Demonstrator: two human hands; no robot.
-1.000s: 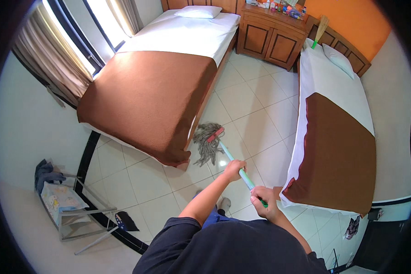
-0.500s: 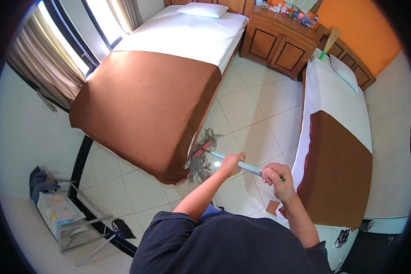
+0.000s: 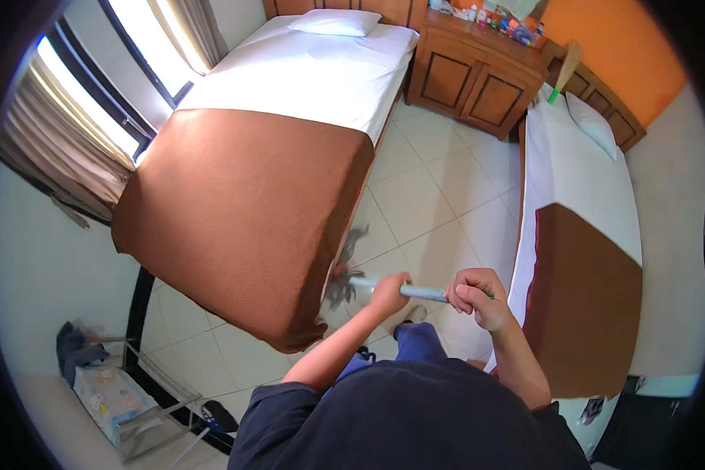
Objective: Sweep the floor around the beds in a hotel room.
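Observation:
Both of my hands grip the pale blue-green handle of a mop (image 3: 424, 293). My left hand (image 3: 390, 294) is wrapped round the handle nearer the mop head. Close to the handle's top end, my right hand (image 3: 478, 298) is closed on it. The grey stringy mop head (image 3: 341, 290) with its red holder lies on the floor, blurred, against the side of the large bed. Part of it is hidden under the edge of the brown blanket (image 3: 251, 211) that covers the bed's foot end.
A narrow bed with a brown cover (image 3: 583, 305) stands on the right, a broom (image 3: 564, 74) at its head. The wooden cabinet (image 3: 470, 74) is between the beds. A metal rack (image 3: 145, 415) stands lower left. My foot (image 3: 412, 316) is on the tiled floor (image 3: 423, 188).
The mop head has slid partly under the edge of the large bed, and its handle lies flatter. My left hand has moved left and slightly down. My legs now show.

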